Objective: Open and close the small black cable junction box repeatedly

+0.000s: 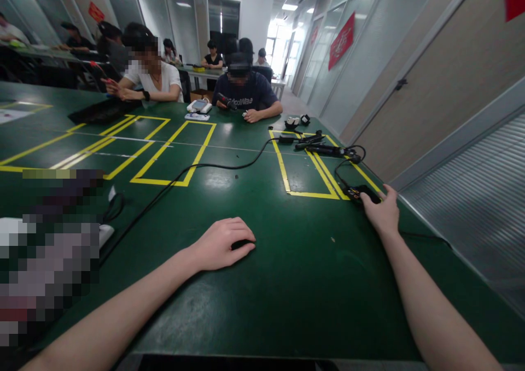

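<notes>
My left hand [223, 243] rests on the green table [287, 283] with its fingers curled over a small dark object [241, 244] that is mostly hidden. My right hand [382, 212] reaches to the right side of the table, fingers laid on a small black device [361, 193] with a cable running from it. That device lies at the corner of a yellow taped rectangle [305, 174].
A black cable [184, 171] crosses the table toward a power adapter [286, 138] and dark tools [328, 149]. Other people sit working at the far side. A white object [104, 231] lies at the left. The table's right edge borders a walkway.
</notes>
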The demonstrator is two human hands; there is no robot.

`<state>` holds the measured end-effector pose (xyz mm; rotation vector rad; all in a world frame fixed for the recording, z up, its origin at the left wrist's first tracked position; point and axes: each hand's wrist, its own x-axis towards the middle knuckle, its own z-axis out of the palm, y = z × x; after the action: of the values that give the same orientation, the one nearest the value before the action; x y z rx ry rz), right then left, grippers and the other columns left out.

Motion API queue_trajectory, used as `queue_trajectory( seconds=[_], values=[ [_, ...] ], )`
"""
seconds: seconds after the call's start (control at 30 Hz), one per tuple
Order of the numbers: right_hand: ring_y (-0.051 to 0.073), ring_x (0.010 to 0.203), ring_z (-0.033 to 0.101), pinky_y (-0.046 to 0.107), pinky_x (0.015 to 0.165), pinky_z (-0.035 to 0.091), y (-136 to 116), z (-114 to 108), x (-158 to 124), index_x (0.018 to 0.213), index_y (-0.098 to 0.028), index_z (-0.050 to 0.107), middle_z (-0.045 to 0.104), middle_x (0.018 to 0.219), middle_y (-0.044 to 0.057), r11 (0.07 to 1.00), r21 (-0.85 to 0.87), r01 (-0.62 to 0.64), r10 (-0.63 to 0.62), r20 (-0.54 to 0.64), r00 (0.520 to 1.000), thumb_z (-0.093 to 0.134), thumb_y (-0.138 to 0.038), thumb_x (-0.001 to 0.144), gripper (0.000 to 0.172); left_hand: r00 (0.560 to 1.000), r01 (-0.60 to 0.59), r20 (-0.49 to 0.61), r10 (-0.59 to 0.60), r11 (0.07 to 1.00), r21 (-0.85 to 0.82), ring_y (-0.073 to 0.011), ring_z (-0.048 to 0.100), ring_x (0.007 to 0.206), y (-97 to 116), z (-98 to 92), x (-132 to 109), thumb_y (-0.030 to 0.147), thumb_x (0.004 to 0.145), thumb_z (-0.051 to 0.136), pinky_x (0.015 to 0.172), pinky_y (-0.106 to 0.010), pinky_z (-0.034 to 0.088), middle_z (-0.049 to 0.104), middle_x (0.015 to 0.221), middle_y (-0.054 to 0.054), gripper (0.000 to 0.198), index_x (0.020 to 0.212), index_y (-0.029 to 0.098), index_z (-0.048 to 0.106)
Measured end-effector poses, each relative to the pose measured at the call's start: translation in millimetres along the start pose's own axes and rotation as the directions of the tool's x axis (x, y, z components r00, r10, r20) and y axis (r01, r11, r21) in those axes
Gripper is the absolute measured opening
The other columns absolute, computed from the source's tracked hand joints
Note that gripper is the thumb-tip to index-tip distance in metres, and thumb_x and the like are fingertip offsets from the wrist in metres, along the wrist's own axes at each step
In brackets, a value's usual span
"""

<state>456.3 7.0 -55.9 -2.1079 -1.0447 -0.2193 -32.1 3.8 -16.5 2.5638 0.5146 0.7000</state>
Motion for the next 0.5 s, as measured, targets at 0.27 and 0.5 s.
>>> queue_trajectory(
  seconds=[0.27,0.5],
  values=[
    [0.039,0.114,0.066,0.049,0.096,0.051,-21.9,-10.9,-9.0,0.145,-0.017,0.049,0.069,0.127,0.017,0.995,0.1,0.008,-0.005,-0.036,0.999,0.077,-0.042,0.067,0.086,1.0,0.0,0.003,0.0,1.0,-0.003,-0.0187,0.07,0.096,0.3,-0.1,0.3,0.025,0.101,0.059,0.089,-0.032,0.056,0.076,0.099,-0.005,0.017,0.102,0.018,0.074],
    [0.03,0.089,0.067,0.04,0.078,0.051,-19.8,-8.7,-7.5,0.106,-0.022,0.064,0.07,0.093,0.005,0.999,0.028,0.021,-0.019,-0.069,0.997,0.074,-0.045,0.065,0.048,1.0,0.002,0.003,-0.002,1.0,-0.004,-0.019,0.07,0.096,0.4,-0.1,0.7,0.025,0.101,0.059,0.089,-0.032,0.056,0.076,0.099,-0.005,0.017,0.102,0.018,0.074]
  ],
)
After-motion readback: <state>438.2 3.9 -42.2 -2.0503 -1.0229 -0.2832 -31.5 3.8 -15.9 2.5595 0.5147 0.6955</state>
